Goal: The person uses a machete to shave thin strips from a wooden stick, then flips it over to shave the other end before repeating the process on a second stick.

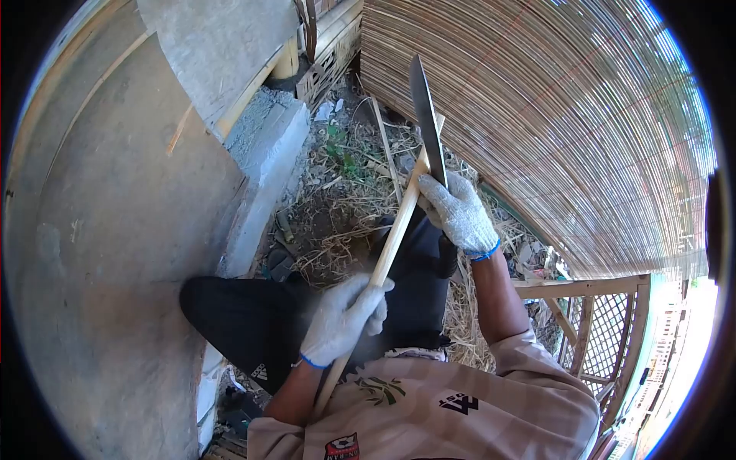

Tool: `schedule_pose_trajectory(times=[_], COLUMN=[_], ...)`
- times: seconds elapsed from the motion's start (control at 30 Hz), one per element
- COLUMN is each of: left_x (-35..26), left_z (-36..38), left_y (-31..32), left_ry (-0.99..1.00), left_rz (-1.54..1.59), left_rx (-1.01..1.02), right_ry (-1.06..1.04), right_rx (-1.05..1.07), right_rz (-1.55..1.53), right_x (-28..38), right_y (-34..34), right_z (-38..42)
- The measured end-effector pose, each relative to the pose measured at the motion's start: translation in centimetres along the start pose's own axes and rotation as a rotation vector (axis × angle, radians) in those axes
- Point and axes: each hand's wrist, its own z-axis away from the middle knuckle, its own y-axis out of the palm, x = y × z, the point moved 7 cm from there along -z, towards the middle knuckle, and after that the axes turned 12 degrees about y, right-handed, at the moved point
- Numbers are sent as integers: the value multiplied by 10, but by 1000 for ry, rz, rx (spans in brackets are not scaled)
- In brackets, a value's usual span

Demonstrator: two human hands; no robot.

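Note:
My left hand [345,318], in a white knit glove, grips a long pale bamboo strip [399,226] near its lower part. The strip runs up and to the right from my lap. My right hand [458,213], also gloved, holds a big dark knife [426,123] by its handle. The blade points upward and lies along the upper end of the strip, touching it. Both hands are over my knees in dark trousers.
A grey concrete wall [115,230] and a concrete ledge [264,146] stand at the left. A large woven bamboo mat [552,115] leans at the right. Dry grass and scraps [345,207] cover the ground ahead. A lattice bamboo frame [606,330] is at the lower right.

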Motion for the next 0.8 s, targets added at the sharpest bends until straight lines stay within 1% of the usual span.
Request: schedule_pose_trajectory(times=[0.07,0.1,0.13,0.2,0.23,0.3,0.33,0.4,0.43,0.47,0.53,0.6,0.67,0.7,0.73,0.8], left_x=[-3,-3,-1,8,9,5,2,-11,-14,-18,-23,-29,-27,-26,-26,-27], left_z=[-10,-13,-14,-15,-15,-15,-13,-13,-13,-14,-13,-14,-15,-15,-15,-14], left_y=[9,11,10,12,11,10,10,7,7,6,4,-1,-6,-8,-8,-10], left_ry=[15,-42,-45,-147,-151,-113,-114,-51,-47,-10,23,106,105,108,107,107], left_rz=[282,349,344,563,560,541,542,372,374,326,278,173,113,55,55,-2], left_rx=[47,45,50,53,54,46,45,2,0,-12,-34,-75,-54,-36,-33,-32], right_ry=[-1,-5,-5,-21,-20,-181,-179,-279,-371,-406,-384,-373,-399,-399,-397,-463], right_rx=[1,-1,-6,-52,-54,-3,-2,35,12,16,66,124,131,145,142,38], right_rz=[3,4,-3,60,56,-3,-3,211,338,355,435,531,637,633,633,667], right_x=[1,1,0,-4,-7,-3,-4,4,2,-1,-5,-1,-2,-1,-4,-10], right_y=[-1,-2,-3,-3,-2,6,7,16,19,24,31,43,51,54,56,54], right_z=[3,3,3,2,1,8,13,29,33,38,49,60,67,70,71,70])
